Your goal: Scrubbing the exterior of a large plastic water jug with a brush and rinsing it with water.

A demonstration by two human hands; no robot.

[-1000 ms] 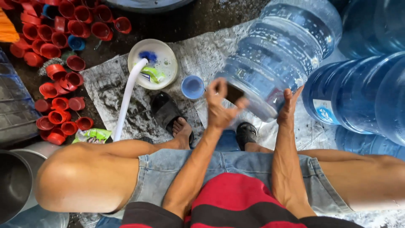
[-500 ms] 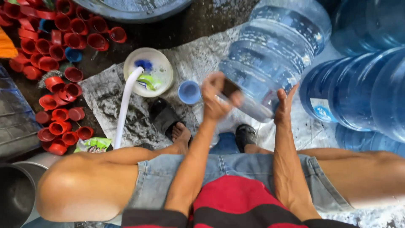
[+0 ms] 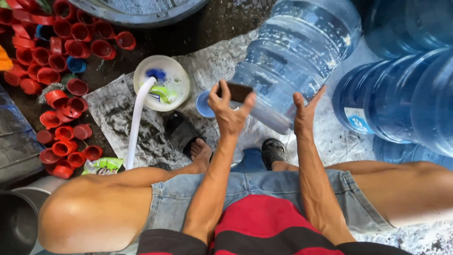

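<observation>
Big blue water jug [image 3: 292, 61] lies tilted on its side over the wet grey sheet [image 3: 118, 113] on the floor, neck end down toward the person's feet. Left hand [image 3: 230, 109] is curled around a dark flat pad [image 3: 238, 90] – sponge or scrubber, can't tell – pressed at the jug's shoulder. Right hand [image 3: 304, 111] is spread wide, palm against the lower wall, steadying. The jug looks empty, so probably light but bulky; rigid ribbed plastic, wet, likely slick and prone to roll – best held at the neck or along the ribs. Nearby: white bowl [image 3: 162, 82] with white hose [image 3: 137, 120], red caps [image 3: 61, 52], more blue jugs [image 3: 406, 94].
</observation>
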